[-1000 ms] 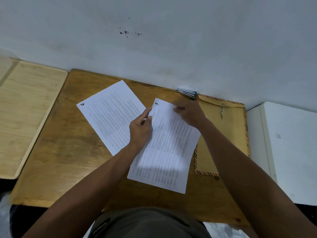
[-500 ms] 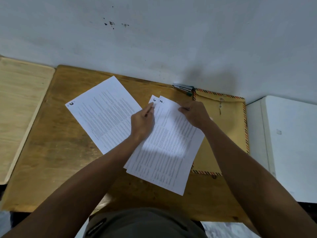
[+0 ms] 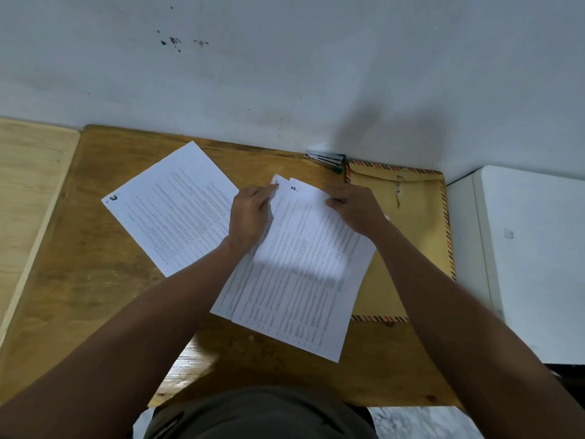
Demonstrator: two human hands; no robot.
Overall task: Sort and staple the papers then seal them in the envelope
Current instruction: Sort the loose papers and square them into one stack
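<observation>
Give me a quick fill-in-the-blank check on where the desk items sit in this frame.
1. The metal stapler lies against the ____ at the desk's far edge.
2. The brown string-tie envelope lies partly under the stack of ____.
3. The single white printed sheet lies to the ____ of the left hand.
4. The right hand rests on the sheet marked ____.

Missing words: wall; papers; left; 1
</observation>
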